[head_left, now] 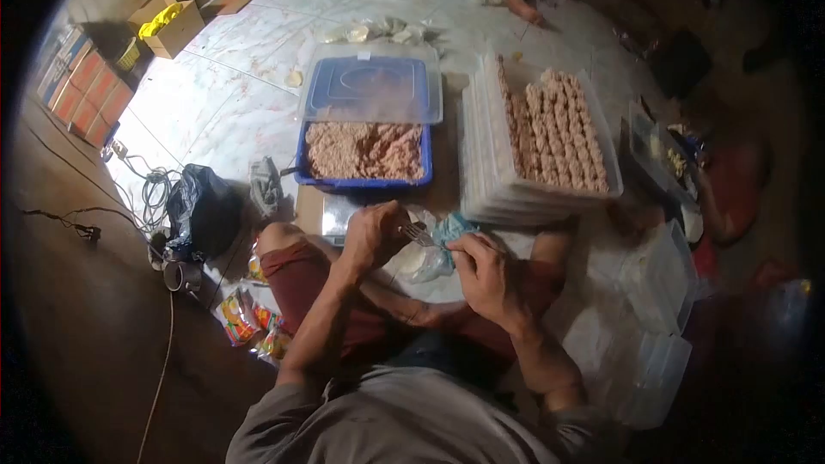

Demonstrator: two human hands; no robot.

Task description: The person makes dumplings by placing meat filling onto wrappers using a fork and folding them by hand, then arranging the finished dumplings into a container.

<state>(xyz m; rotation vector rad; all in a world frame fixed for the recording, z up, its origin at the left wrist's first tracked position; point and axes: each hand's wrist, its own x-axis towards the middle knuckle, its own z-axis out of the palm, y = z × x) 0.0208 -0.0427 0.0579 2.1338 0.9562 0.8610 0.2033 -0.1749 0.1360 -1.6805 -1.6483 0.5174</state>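
Observation:
My left hand (375,234) is closed in front of the blue tub, its fingers pinched; what they hold, if anything, is hidden. My right hand (488,270) grips a metal fork (419,236) whose tines reach toward the left fingers. Below the fork lies a clear plastic bag (425,265) with pale round pieces, beside a light-blue bag (454,228). Beyond my hands, a blue tub (301,155) holds pinkish-brown ground filling (361,150), partly covered by a clear lid (369,86). At its right, stacked clear trays (490,189) hold rows of shaped pieces (563,133).
A flat scale (337,215) sits by my left hand. Black bag (202,206), metal mug (180,277) and colourful packets (245,318) lie at left. Clear containers (657,279) stand at right, near another person's arm (713,206). Another person's hand (522,7) is at the back.

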